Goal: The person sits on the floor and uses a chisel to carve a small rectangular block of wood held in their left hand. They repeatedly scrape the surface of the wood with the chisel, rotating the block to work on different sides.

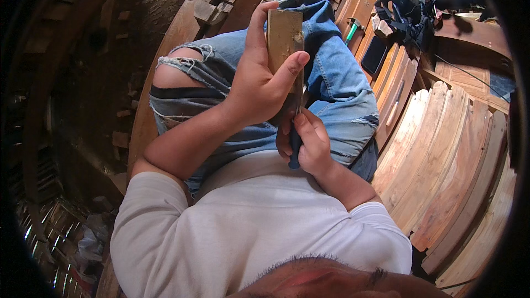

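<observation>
On the left, the left hand (254,85) grips a wooden block (282,30) above the lap, fingers around its edge and thumb across its near side. A blue-handled tool (295,155), perhaps a chisel, stands below it, closed in the right hand (314,142); where its tip meets the wood is unclear. The step looks like working the block by hand, and the next move calls for a steady left grip and small, controlled tool strokes. Farther right lie a hammer (352,31), a phone (374,55) and planks (436,149).
</observation>
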`<state>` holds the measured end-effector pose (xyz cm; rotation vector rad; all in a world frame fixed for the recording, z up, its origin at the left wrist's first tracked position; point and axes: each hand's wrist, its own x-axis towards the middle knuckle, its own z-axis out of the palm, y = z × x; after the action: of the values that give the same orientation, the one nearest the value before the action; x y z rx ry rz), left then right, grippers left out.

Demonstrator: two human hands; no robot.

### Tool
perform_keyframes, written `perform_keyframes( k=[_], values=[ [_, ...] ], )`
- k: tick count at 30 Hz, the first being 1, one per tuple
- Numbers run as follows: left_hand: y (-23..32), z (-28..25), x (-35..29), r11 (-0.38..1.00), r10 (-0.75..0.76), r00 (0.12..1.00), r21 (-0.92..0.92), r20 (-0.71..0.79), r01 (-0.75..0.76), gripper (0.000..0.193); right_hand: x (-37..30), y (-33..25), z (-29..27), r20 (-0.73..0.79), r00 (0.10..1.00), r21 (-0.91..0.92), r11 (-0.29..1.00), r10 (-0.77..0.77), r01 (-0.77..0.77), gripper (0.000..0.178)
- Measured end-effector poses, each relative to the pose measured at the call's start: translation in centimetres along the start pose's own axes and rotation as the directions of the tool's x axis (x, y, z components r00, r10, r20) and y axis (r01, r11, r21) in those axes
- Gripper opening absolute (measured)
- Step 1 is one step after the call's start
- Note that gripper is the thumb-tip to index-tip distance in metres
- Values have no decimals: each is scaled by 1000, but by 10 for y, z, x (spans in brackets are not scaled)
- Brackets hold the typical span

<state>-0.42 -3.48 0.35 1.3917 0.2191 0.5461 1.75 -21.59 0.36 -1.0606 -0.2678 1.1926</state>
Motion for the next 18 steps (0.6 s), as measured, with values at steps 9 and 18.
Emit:
perform_keyframes(
  k=[9,18],
  values=[
    [-4,-1,1,996,-29,1000,-79,-3,28,84,6,-7,0,6,1000,0,1000,0,0,37],
    [-3,-11,8,998,27,999,-49,-22,-28,90,1,-1,-4,14,999,-11,999,38,-38,36]
  ],
)
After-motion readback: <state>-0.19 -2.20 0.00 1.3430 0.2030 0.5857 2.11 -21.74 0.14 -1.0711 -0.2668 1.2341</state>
